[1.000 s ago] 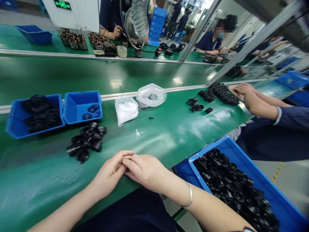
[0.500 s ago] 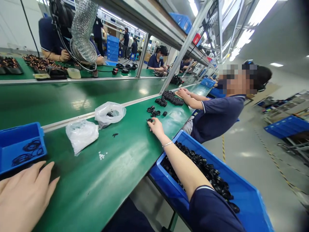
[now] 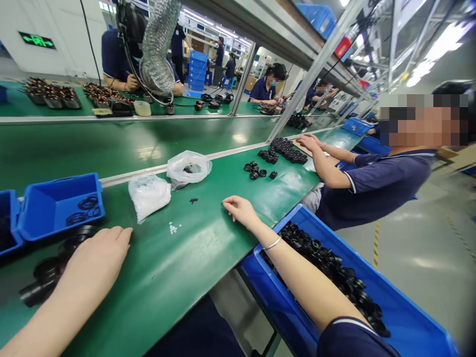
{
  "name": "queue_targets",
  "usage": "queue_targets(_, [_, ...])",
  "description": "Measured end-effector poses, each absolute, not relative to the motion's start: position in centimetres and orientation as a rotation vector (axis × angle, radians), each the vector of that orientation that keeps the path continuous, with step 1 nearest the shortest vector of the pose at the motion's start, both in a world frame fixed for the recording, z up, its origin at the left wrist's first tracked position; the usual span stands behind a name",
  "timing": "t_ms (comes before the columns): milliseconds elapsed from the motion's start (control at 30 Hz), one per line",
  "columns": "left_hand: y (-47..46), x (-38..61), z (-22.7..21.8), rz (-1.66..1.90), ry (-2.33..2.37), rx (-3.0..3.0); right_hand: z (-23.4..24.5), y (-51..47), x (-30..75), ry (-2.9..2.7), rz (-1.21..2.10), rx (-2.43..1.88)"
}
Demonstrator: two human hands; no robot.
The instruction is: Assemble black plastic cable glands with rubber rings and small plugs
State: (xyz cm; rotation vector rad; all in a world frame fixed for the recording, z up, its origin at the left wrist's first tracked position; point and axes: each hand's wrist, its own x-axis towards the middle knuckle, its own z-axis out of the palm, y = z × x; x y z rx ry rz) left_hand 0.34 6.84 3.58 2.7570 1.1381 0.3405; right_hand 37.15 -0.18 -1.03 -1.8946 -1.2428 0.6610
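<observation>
My right hand (image 3: pixel 240 208) rests on the green conveyor belt (image 3: pixel 159 277), its fingers pointing left and nothing visible in them. A small black piece (image 3: pixel 193 201) lies to the left of those fingers, not touching them. My left hand (image 3: pixel 94 258) is at the lower left, fingers spread, over a pile of black rubber parts (image 3: pixel 46 280). It holds nothing. The parts are blurred and partly hidden under the hand. A silver bangle (image 3: pixel 271 243) circles my right wrist.
A blue bin (image 3: pixel 277 230) of black parts stands below my right arm. Another blue bin (image 3: pixel 55 203) holds black rings. Two plastic bags (image 3: pixel 148 196) lie on the belt. A co-worker's hands (image 3: pixel 308 143) are beside rows of black parts (image 3: pixel 284 151). A mirror runs behind the belt.
My clasped hands have come apart: the left moved to the lower left and the right reached up the belt. The view has swung to the right.
</observation>
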Motion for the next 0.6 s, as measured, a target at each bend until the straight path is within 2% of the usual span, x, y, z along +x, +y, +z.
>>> queue_targets(67, [6.3,0.5,3.2,0.245,1.13,2.874,-0.6,0.1,34.2,-1.394,0.744,-1.81])
queue_targets(167, [4.8,0.2,2.7,0.362,1.129,2.789,0.1,1.0,30.4,-1.573,0.766,-1.686])
queue_targets(333, [2.5,-0.6,2.4,0.434,1.006,2.061,0.1,1.9,26.6,-1.838,0.633,-1.546])
queue_targets(600, [1.5,-0.5,2.5,0.531,0.808,1.024,-1.0,1.6,25.4,-1.89,0.427,-1.632])
